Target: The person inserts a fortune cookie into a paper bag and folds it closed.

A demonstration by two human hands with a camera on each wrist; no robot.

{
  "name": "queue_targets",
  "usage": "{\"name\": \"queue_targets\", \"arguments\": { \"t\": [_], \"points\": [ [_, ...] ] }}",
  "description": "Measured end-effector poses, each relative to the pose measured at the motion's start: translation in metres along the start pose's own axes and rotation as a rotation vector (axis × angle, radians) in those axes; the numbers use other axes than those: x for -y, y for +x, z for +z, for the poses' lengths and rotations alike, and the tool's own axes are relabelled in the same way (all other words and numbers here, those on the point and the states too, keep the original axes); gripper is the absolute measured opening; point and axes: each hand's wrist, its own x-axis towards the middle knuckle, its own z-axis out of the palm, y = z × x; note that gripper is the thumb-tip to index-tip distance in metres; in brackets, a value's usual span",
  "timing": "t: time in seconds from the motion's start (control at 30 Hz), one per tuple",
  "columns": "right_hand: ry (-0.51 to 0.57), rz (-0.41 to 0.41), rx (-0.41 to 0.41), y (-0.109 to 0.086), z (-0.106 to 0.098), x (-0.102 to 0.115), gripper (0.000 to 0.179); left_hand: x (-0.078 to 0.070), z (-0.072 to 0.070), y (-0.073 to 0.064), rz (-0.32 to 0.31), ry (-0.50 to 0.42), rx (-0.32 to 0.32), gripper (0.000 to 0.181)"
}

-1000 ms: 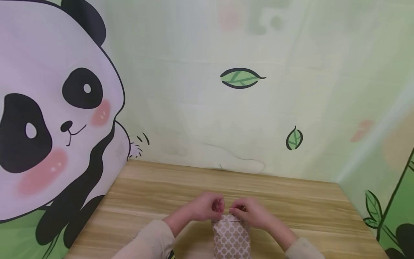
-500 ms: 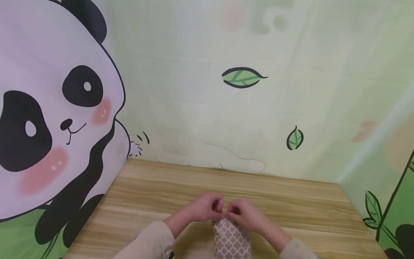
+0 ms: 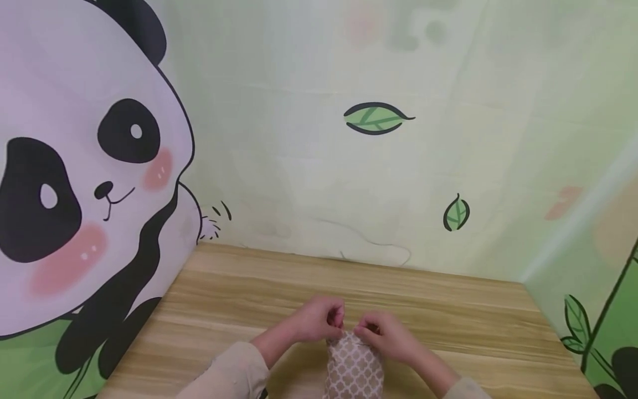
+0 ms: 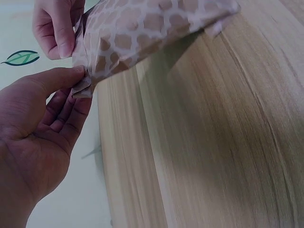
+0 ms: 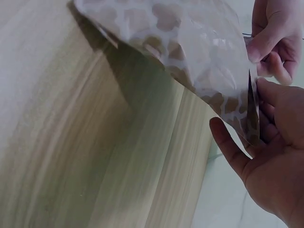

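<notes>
A paper bag [image 3: 355, 366] with a brown and white lattice print stands at the bottom middle of the head view, its lower part cut off by the frame. My left hand [image 3: 319, 320] pinches the left corner of its top edge between thumb and fingers. At the right side of that edge is my right hand [image 3: 391, 335], thumb and index finger pinching the paper. In the left wrist view the bag's end [image 4: 80, 61] looks folded over near the left thumb. The right wrist view shows a narrow dark gap along the edge by the right fingers [image 5: 228, 147]. What the bag holds is hidden.
The wooden table [image 3: 239, 282] spreads behind and beside the bag. A pale green backdrop [image 3: 279, 166] with printed leaves rises at its far edge. On the left is a large printed panda [image 3: 144, 221]. A small dark object [image 3: 264, 393] shows partly by the left sleeve.
The right hand slid left along the top edge close to the left hand, then moved back right. The left hand kept its place. The bag's lower part has shifted slightly left.
</notes>
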Motion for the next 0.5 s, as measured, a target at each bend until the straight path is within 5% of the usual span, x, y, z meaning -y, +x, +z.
{"name": "queue_targets", "arguments": {
  "t": [0.37,0.5],
  "points": [
    [0.05,-0.074,-0.018,-0.01,0.008,-0.001,0.008,0.0,0.004,-0.002,-0.014,0.028,-0.021,0.024],
    [0.126,-0.03,-0.009,-0.017,0.003,-0.003,0.01,-0.002,0.006,-0.002,-0.011,0.023,-0.014,0.024]
  ]
}}
